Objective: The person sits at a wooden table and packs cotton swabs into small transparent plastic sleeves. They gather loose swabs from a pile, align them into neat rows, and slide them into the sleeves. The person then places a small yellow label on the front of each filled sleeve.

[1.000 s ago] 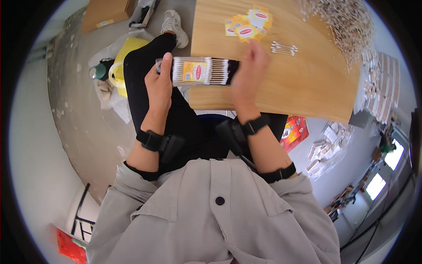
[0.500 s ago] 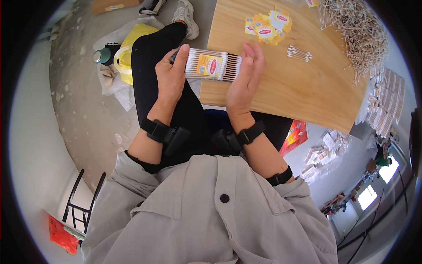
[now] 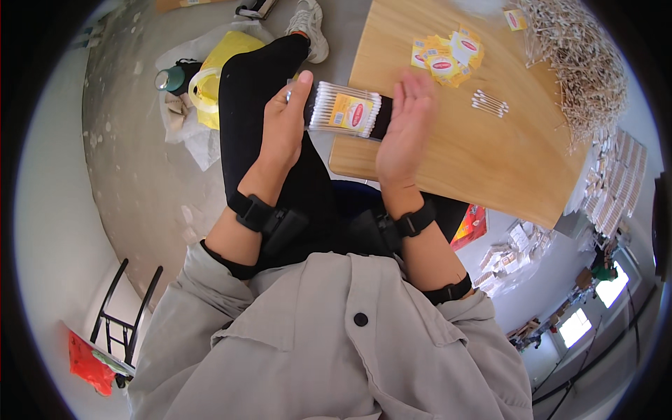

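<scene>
Over lap, at table [image 3: 448, 161] edge: swab pack [image 3: 345, 112] sat between hands. Left hand [image 3: 283, 129] gripped one end, fingers curled; right hand [image 3: 404, 126] flat, fingers straight, pressed other end to square swabs.

a bare packing workroom: rough concrete floor [image 3: 119, 161], a wooden table [image 3: 483, 161] with a heap of cotton swabs [image 3: 581, 63] far right, loose labels [image 3: 448, 56], and packs [image 3: 616, 182] stacked at right.
</scene>
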The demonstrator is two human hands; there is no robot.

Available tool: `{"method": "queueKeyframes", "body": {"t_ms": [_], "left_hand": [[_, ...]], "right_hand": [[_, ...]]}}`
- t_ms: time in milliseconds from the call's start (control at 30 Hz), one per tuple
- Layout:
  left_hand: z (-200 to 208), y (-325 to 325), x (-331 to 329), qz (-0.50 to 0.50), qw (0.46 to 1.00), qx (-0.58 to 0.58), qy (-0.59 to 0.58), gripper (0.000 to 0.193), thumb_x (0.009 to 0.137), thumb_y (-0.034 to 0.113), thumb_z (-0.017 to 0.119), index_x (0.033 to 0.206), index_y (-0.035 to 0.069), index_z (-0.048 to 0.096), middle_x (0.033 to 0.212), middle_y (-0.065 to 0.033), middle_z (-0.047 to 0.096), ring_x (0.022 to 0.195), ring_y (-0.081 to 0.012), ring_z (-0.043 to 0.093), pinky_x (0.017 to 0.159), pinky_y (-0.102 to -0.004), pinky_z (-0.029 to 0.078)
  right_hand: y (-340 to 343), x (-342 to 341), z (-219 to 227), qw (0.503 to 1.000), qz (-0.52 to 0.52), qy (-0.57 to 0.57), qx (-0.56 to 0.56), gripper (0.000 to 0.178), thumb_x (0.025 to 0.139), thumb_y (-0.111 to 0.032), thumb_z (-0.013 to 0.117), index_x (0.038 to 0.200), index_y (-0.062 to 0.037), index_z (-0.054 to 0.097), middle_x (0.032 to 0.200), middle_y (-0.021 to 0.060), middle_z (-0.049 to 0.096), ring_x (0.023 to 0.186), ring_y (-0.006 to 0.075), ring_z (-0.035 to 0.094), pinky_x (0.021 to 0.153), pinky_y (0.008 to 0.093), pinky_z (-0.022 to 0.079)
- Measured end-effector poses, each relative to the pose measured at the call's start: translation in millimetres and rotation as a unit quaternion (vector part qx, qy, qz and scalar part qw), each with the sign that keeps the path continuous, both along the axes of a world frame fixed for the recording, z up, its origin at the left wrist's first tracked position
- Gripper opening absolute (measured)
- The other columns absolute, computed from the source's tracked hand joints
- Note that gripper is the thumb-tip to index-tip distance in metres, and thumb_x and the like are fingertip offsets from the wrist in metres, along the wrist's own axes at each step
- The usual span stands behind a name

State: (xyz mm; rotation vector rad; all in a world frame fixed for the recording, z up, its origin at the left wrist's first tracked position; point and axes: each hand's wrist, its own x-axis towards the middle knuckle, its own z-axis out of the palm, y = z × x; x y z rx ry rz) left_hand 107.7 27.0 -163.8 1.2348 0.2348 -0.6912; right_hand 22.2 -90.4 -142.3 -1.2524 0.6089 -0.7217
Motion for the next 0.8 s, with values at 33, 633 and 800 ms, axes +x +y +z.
{"method": "queueKeyframes", "body": {"t_ms": [33, 633, 800], "left_hand": [[4.3, -2.6, 0.5, 0.005, 1.000, -0.014, 0.017, 0.034, 0.098, 0.033, 0.061, 0.088, 0.001, 0.068, 0.076, 0.0039, 0.060, 0.068, -0.0022, 0.051, 0.061, -0.0198, 0.041], [-2.6, -2.5, -4.7, 0.001, 0.997, 0.051, -0.055, 0.035, 0.098, 0.032, 0.063, 0.089, -0.001, 0.067, 0.075, 0.0033, 0.060, 0.067, -0.0018, 0.049, 0.060, -0.0196, 0.041], [7.0, 7.1, -0.2, -0.005, 0.995, 0.061, -0.076, 0.033, 0.098, 0.032, 0.061, 0.083, 0.002, 0.066, 0.071, 0.0040, 0.056, 0.062, -0.0021, 0.046, 0.055, -0.0192, 0.037]], "right_hand": [[-1.0, 4.9, 3.3, 1.000, -0.004, -0.001, -0.025, 0.054, 0.106, -0.033, 0.032, 0.145, 0.0042, 0.027, 0.145, 0.0171, 0.037, 0.138, 0.0281, 0.036, 0.118, 0.0423, 0.023], [9.4, 23.2, 12.9, 0.986, 0.113, 0.068, -0.103, 0.050, 0.105, -0.030, 0.027, 0.141, 0.0028, 0.037, 0.142, 0.0150, 0.043, 0.134, 0.0260, 0.040, 0.116, 0.0388, 0.025], [3.0, 20.3, 5.1, 0.995, 0.091, -0.011, -0.027, 0.052, 0.106, -0.034, 0.028, 0.141, 0.0049, 0.034, 0.137, 0.0182, 0.045, 0.134, 0.0266, 0.040, 0.118, 0.0400, 0.024]]}}
